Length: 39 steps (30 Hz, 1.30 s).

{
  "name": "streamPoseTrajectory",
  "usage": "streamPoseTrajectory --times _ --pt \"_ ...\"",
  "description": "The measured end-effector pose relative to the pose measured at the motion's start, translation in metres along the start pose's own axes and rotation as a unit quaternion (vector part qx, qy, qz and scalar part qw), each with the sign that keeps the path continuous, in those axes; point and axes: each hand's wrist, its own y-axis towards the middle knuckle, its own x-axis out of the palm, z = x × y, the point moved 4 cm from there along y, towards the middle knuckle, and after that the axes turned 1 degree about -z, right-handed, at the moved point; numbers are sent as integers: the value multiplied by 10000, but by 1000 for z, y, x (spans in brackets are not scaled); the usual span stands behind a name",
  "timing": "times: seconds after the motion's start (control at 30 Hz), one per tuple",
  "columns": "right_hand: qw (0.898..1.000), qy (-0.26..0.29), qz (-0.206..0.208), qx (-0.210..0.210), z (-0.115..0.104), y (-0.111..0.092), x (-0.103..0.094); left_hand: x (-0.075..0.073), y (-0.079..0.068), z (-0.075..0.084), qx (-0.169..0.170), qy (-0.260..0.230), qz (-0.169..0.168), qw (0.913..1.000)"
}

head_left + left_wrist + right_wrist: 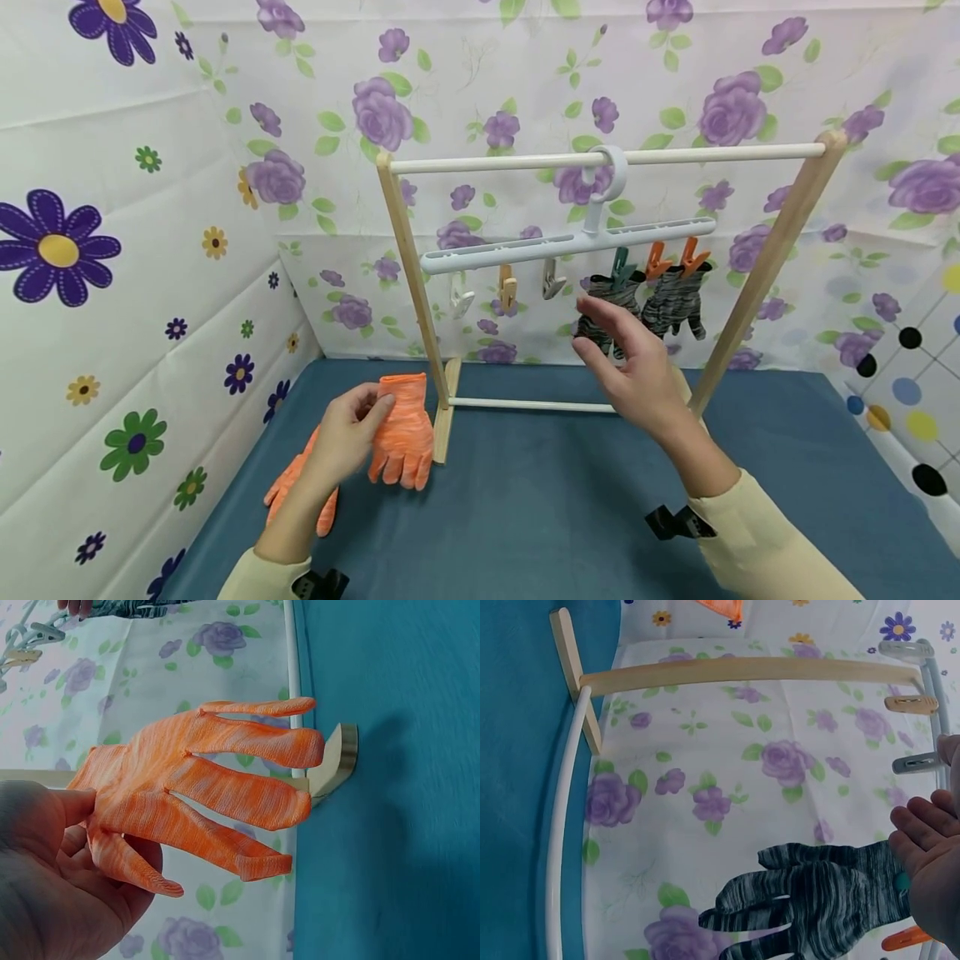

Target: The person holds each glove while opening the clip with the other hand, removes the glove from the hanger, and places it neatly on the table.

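My left hand [341, 437] pinches an orange knit glove [405, 433] at its cuff, between thumb and fingers. The glove hangs fingers down beside the rack's left post; in the left wrist view its fingers spread outward. Behind my left forearm, a second orange glove [283, 483] lies partly hidden on the table. My right hand [633, 375] is raised below the white hanger [517, 250], fingers apart from the thumb, holding nothing. It overlaps a black-and-grey glove [832, 900] hung from a green clip [621, 265]. Another black-and-grey glove [677, 302] hangs from orange clips [692, 257].
The hanger hooks over the top bar [487, 164] of a wooden rack [411, 267]. Along its left half hang a white clip [461, 297], a tan clip [507, 288] and a grey clip [553, 281]. A blue cloth [517, 500] covers the table; flowered sheets stand behind.
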Motion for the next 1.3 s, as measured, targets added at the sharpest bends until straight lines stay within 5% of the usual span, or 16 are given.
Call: streamPoseTrajectory --times 0.43,0.87,1.3 --pt "9986 -521 41 -88 -2 -24 -18 -9 1 -22 -361 209 -308 9987" --pt "9969 -781 86 -9 3 -45 -36 -6 2 -48 -1152 269 -768 9900" --pt "9925 -1185 293 58 10 -56 -54 4 2 -73 -1280 277 -1085 9854"
